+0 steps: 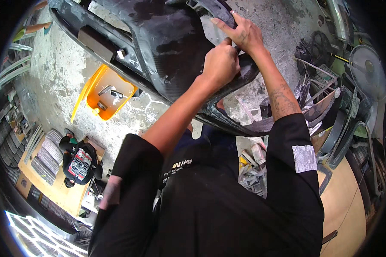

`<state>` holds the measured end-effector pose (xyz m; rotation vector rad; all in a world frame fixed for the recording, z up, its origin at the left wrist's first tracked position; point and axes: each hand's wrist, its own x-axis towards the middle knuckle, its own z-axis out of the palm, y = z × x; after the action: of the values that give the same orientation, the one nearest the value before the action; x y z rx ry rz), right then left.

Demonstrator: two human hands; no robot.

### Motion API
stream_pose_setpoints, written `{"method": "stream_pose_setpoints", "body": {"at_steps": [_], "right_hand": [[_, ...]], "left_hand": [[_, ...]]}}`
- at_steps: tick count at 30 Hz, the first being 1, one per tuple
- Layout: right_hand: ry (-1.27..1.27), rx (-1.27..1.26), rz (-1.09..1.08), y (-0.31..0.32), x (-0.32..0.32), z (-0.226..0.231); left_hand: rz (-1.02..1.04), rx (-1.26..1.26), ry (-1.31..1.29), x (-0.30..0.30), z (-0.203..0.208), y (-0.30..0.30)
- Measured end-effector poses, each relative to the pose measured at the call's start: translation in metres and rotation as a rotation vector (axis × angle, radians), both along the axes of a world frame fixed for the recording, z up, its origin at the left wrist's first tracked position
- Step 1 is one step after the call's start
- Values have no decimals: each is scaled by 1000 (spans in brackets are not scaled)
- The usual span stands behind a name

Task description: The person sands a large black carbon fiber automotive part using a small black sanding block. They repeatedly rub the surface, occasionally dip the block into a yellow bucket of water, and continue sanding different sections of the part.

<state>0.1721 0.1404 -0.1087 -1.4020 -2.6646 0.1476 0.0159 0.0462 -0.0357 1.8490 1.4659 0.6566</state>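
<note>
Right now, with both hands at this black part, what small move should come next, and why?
I'd probably brace the black part a little more firmly with your right hand. It sits at the upper edge by the opening, seemingly well placed for that, while your left hand is curled into a fist close beside it. What the fist grips is hidden.

Free floor [58,75] lay left of a black panel [167,43].
An orange bin [84,91] obstructed that floor; scrap parts [324,100] crowded the right.
</note>
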Motion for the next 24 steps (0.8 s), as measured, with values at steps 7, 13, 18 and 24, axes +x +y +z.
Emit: {"method": "stream_pose_setpoints", "body": {"at_steps": [7,13,18,24], "right_hand": [[7,-42,-75,2,5,4],[-5,8,-2,-6,9,4],[-69,27,7,4,-7,14],[-55,-23,-49,-4,12,6]], "left_hand": [[-42,-55,-34,-8,19,-11],[-41,-149,-31,-22,33,-32],[-11,-2,5,-4,-4,2],[-72,-140,-15,-18,34,-24]]}}
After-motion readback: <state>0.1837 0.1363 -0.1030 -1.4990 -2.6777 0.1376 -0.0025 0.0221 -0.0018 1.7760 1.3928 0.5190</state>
